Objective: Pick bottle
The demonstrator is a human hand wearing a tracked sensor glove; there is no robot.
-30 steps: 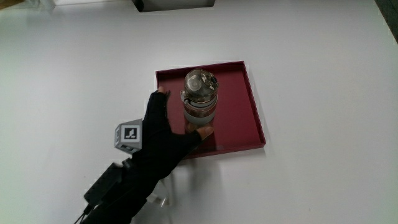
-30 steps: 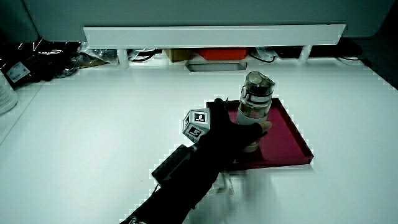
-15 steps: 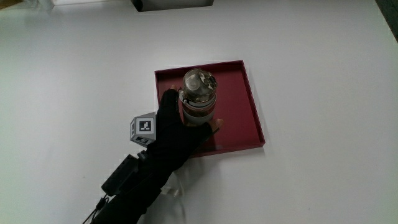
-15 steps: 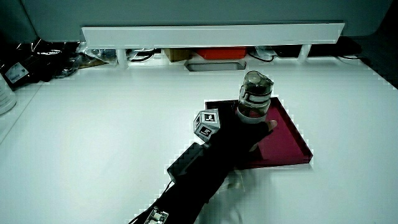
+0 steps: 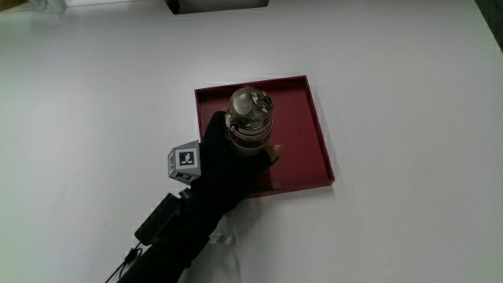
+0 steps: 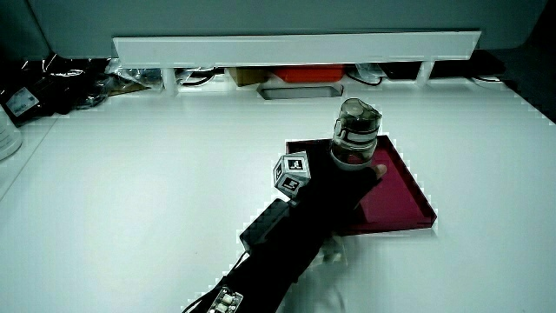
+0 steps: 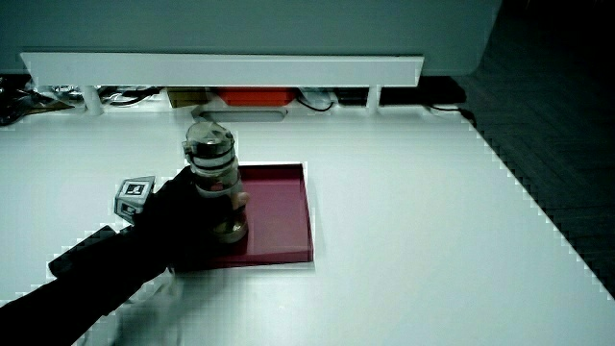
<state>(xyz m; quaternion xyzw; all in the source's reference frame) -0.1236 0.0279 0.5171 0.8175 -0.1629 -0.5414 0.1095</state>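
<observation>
A clear bottle (image 5: 250, 110) with a grey lid and a brownish middle stands upright in a shallow dark red tray (image 5: 305, 134). The black-gloved hand (image 5: 233, 159) reaches in from the tray's edge nearest the person. Its fingers are wrapped round the bottle's lower body, and a bare thumb tip shows beside the bottle. The patterned cube (image 5: 185, 160) sits on the back of the hand. Both side views show the bottle (image 6: 354, 130) (image 7: 209, 154) upright in the tray (image 6: 401, 187) (image 7: 281, 210) with the hand (image 6: 337, 187) (image 7: 181, 219) closed on it. The hand hides most of the bottle's base.
The white table (image 5: 409, 94) surrounds the tray. A low white partition (image 6: 295, 48) runs along the table's edge farthest from the person, with cables (image 6: 52, 74) and a red item (image 6: 304, 76) under it. A white box (image 5: 220, 6) sits at that edge in the main view.
The hand has moved from beside the bottle onto it and its fingers have closed round the lower body. The bottle stays upright in the tray.
</observation>
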